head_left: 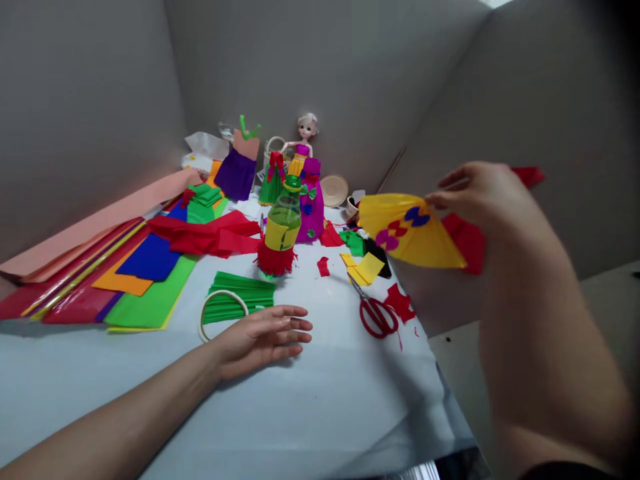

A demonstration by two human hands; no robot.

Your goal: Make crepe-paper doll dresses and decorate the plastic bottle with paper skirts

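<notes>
My right hand (480, 197) is raised at the right and pinches the narrow end of a yellow paper doll skirt (400, 223) with blue, red and magenta bows. Red paper (465, 243) hangs behind that skirt. Low over the white table my left hand (270, 340) has its fingers stretched out and holds nothing. Beside its wrist lies a roll of tape (203, 317), partly over pleated green paper (245, 290). Red-handled scissors (377, 317) rest to the right, among paper scraps. A green bottle (287, 217) with a yellow band and red fringe stands in the middle.
Coloured paper sheets (150, 280) and rolls fill the left side. At the back, a doll (306, 127) stands near a purple dress (313, 213) and a purple skirt piece (236, 173). Yellow scraps (367, 269) lie near the right edge. Grey walls (320, 60) rise behind.
</notes>
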